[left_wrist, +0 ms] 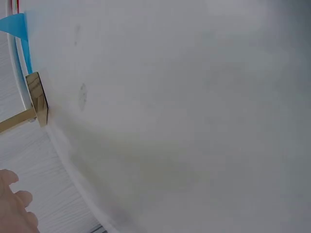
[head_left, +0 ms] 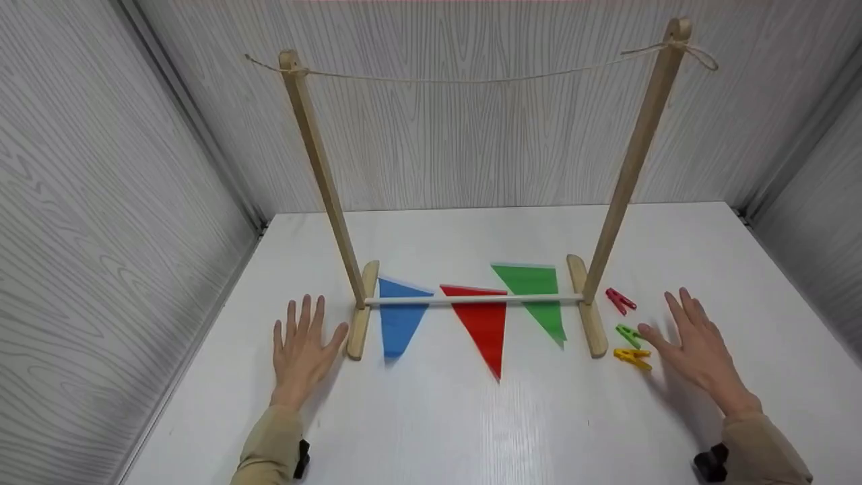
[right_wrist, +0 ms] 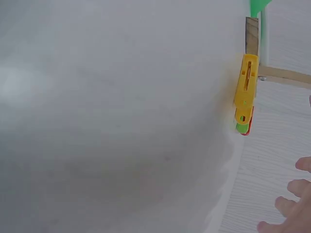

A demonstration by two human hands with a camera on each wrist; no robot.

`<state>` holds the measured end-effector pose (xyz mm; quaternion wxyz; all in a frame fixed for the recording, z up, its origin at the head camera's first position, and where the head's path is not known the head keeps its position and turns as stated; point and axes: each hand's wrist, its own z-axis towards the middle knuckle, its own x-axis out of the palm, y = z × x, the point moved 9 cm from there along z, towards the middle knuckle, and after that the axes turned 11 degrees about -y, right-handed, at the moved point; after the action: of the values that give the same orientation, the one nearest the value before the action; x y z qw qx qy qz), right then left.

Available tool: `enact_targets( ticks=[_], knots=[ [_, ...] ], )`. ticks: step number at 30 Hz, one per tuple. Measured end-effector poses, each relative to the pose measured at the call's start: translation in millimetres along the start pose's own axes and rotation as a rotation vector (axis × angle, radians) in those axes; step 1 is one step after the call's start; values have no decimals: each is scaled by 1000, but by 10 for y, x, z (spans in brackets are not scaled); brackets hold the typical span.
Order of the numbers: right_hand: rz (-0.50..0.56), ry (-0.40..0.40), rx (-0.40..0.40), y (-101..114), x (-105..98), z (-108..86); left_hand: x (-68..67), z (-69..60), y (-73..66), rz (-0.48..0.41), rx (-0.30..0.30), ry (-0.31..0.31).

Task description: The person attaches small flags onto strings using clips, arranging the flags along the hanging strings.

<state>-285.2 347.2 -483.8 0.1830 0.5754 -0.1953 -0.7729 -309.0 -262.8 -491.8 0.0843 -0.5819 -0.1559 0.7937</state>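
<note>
My left hand (head_left: pixel 303 353) is spread with straight fingers, left of the wooden stand's left foot (head_left: pixel 357 337), holding nothing. On the other side my right hand (head_left: pixel 697 350) is also spread and holds nothing; its thumb is close to a green clothespin (head_left: pixel 629 335), and contact cannot be told. A red clothespin (head_left: pixel 619 301) and a yellow clothespin (head_left: pixel 633 358) lie around it. Between the stand's feet are a blue pennant (head_left: pixel 401 320), a red pennant (head_left: pixel 481 330) and a green pennant (head_left: pixel 539 289), lying on the table under the white crossbar (head_left: pixel 471 299).
Two wooden posts rise from the feet, the left post (head_left: pixel 323 175) and the right post (head_left: pixel 636 162). A thin string (head_left: pixel 458 81) sags between their tops, knotted at each end. Grey wood-grain panels (head_left: pixel 438 148) enclose the white table (head_left: pixel 458 438) at the back and sides.
</note>
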Motion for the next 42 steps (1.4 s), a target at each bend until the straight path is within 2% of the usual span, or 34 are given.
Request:
enact_targets(
  ticks=[4, 6, 7, 10, 13, 15, 17, 20, 25, 29, 33, 37, 42],
  knots=[
    [111, 76, 41, -25, 38, 3, -48, -57, -19, -19, 5, 6],
    [148, 112, 61, -35, 50, -3, -90, -73, -70, -27, 18, -17],
    [159, 123, 66, -38, 51, -5, -123, -76, -119, -36, 33, -47],
    [178, 144, 63, -34, 54, -14, -231, -91, -315, -76, 90, -180],
    [182, 158, 41, -27, 69, -22, -313, -130, -567, -122, 169, -315],
    [175, 174, 44, -42, 91, -25, -322, -164, -737, -131, 218, -361],
    [172, 192, 53, -72, 116, -25, -290, -190, -900, -139, 250, -363],
    [181, 232, 101, -136, 170, -29, -201, -203, -1124, -175, 257, -315],
    [203, 289, 178, -218, 263, -67, 6, -197, -1445, -297, 190, -183],
    [220, 298, 222, -267, 298, -93, 212, -214, -1716, -404, 163, -80],
    [244, 295, 247, -280, 302, -104, 455, -244, -1974, -469, 135, 56],
    [257, 295, 260, -276, 297, -127, 680, -264, -2202, -483, 89, 169],
    [265, 301, 271, -303, 308, -153, 846, -254, -2491, -450, 106, 209]
  ],
)
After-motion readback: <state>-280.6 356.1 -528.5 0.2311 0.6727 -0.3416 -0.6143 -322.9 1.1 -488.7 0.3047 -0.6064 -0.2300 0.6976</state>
